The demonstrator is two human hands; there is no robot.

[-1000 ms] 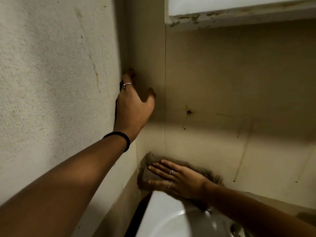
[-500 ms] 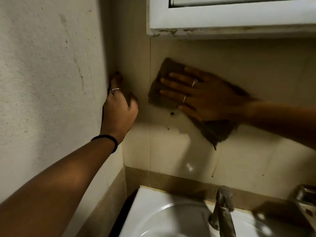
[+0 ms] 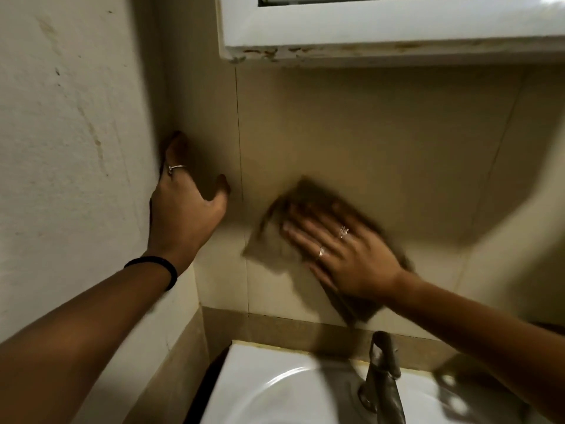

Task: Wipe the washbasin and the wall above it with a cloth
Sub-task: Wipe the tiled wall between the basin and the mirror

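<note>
Head view: cloth has dropped from just under the cabinet to low on the wall, above the washbasin. Right hand presses it flat, fingers straight; left hand stays braced open in the corner. Wall pass nearly down; basin likely next.

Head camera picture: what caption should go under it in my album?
Right hand presses a brown cloth flat on the tiled wall above the washbasin; left hand braces in the corner.

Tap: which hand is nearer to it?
Right. The right hand presses the cloth flat on the wall just above the tap, slightly to its left. The left hand rests in the wall corner, farther up and left.
</note>
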